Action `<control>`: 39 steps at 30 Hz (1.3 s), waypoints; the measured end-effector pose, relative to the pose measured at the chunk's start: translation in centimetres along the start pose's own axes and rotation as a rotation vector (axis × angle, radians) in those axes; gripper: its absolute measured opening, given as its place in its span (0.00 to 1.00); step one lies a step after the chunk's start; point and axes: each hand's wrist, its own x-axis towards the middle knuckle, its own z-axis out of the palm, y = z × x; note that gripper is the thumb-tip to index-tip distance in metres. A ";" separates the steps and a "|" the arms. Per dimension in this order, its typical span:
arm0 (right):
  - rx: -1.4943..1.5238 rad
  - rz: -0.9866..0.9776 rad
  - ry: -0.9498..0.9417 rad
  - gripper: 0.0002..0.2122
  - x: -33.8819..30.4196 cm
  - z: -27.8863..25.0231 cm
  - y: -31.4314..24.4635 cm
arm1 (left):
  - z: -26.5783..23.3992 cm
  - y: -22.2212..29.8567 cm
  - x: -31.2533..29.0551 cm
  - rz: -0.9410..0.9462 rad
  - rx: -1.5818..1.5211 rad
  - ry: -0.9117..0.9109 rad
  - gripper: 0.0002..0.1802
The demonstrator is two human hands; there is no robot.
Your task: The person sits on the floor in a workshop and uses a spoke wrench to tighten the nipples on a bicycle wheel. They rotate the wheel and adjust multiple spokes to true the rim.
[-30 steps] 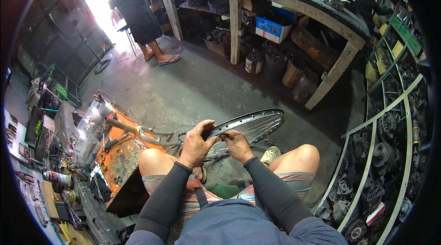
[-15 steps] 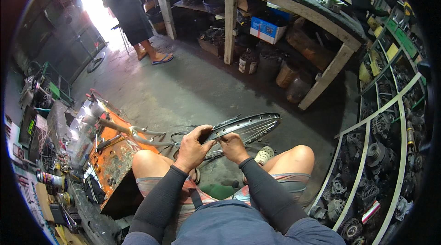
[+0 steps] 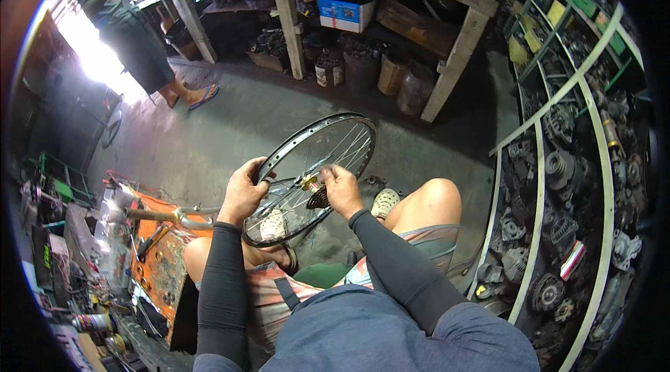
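A bicycle wheel (image 3: 298,137) without a tyre stands tilted between my knees, its bare dark rim facing up toward me. My left hand (image 3: 242,192) is closed round the rim's left side, thumb on the near face. Over the middle of the wheel, my right hand (image 3: 343,192) has its fingers curled together beside the gold hub (image 3: 309,182); what they pinch is hidden. Just below those fingers sits a dark sprocket cluster (image 3: 318,197) on the hub. Thin silver spokes (image 3: 357,140) run from hub to rim, and some appear to lie loosely across one another.
An orange bench (image 3: 160,222) with a bicycle fork (image 3: 167,216) and tools is at my left. Metal shelves (image 3: 539,183) full of greasy parts line my right. Ahead stands a workbench (image 3: 283,23) with buckets beneath; another person (image 3: 132,37) stands at far left.
The wheel has turned from nearly edge-on to showing its spokes and hub. My left hand has shifted left along with the rim; my right hand has moved from rim to hub. My view has swung.
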 end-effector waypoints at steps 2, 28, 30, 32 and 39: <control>0.120 -0.087 0.165 0.14 0.8 0.6 -0.1 | -0.1 -0.4 -0.2 0.014 0.033 0.035 0.27; -0.338 -0.181 -0.452 0.15 -10.3 -8.6 -15.1 | 1.1 -0.7 -2.3 0.090 -0.160 -0.036 0.33; -0.369 -0.521 -0.295 0.12 -6.3 -9.0 -16.2 | 1.7 -0.8 -2.5 0.112 -0.187 -0.038 0.33; -0.663 -0.714 -0.250 0.09 -2.8 -9.3 -17.4 | 1.8 -0.9 -2.7 0.096 -0.243 -0.074 0.32; -1.080 -0.762 -0.343 0.08 -0.4 -10.0 -20.1 | 1.9 0.5 -4.0 0.124 -0.183 -0.092 0.32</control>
